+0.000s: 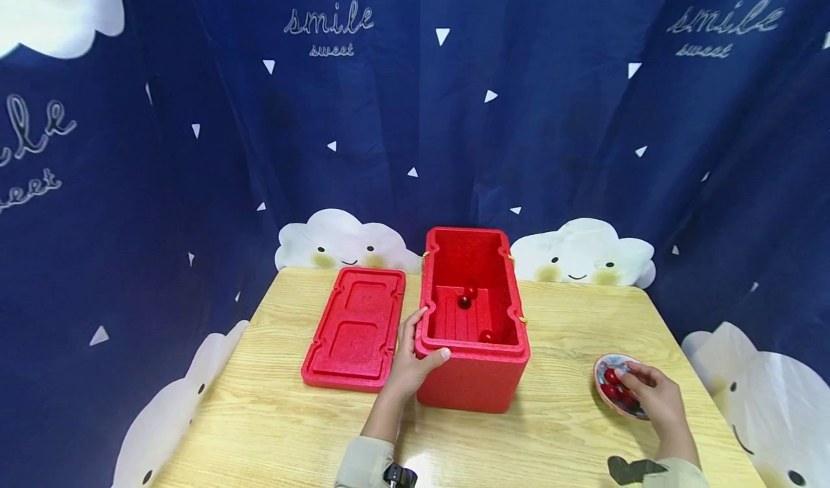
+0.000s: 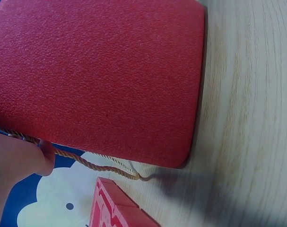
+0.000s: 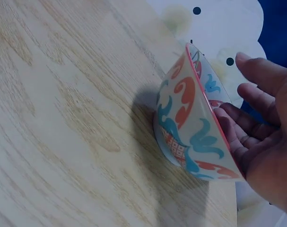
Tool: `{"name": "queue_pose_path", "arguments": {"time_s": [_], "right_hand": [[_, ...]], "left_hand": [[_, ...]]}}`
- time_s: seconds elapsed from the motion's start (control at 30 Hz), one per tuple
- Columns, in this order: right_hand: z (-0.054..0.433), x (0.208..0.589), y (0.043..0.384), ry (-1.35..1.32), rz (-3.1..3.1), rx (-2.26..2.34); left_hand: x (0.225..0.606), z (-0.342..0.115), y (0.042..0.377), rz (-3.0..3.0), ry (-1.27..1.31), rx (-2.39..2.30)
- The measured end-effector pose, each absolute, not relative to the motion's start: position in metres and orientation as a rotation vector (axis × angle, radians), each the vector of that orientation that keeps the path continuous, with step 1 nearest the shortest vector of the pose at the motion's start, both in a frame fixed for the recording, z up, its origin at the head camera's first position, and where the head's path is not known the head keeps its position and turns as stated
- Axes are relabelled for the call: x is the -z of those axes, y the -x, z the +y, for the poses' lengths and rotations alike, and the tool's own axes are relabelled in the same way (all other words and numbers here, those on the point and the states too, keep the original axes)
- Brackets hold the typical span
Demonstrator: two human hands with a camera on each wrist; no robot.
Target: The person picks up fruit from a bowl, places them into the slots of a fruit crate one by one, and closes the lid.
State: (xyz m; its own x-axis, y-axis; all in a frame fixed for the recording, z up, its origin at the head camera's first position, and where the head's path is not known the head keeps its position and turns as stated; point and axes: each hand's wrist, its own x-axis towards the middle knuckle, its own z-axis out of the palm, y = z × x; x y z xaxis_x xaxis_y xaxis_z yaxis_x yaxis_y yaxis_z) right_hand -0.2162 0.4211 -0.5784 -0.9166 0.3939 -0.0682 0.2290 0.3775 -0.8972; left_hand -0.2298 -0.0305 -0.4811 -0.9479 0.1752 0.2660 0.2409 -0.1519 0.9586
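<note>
A tall red foam box [image 1: 472, 376] stands uncovered on the table, with several small, shiny, round red things [image 1: 486, 336] on its floor; one looks darker. My left hand [image 1: 410, 364] holds the box's near left corner, fingers along the left rim and thumb across the front. In the left wrist view, a twisted cord [image 2: 93, 165] runs beside that hand. My right hand [image 1: 658, 398] reaches into a patterned bowl [image 3: 181, 127] at the right. Its fingertips are at the red round balls [image 1: 611, 393] in the bowl. The thumb stands apart from the fingers in the right wrist view.
Left of the box, a red foam lid [image 1: 355, 329] lies flat on the wooden table [image 1: 259, 430]. A dark blue curtain [image 1: 415, 113] with clouds hangs behind and at both sides. The bowl stands near the table's right edge.
</note>
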Motion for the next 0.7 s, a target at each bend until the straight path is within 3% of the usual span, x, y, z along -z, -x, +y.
{"name": "queue_pose_path", "arguments": {"time_s": [0.2, 0.7], "right_hand": [[0.406, 0.555, 0.214, 0.626, -2.648, -1.404], [0.407, 0.561, 0.215, 0.610, -2.487, -1.433]], "left_hand": [[0.482, -0.031, 0.230, -2.033, 0.494, 2.279], [0.482, -0.031, 0.231, -2.025, 0.516, 2.265]]}}
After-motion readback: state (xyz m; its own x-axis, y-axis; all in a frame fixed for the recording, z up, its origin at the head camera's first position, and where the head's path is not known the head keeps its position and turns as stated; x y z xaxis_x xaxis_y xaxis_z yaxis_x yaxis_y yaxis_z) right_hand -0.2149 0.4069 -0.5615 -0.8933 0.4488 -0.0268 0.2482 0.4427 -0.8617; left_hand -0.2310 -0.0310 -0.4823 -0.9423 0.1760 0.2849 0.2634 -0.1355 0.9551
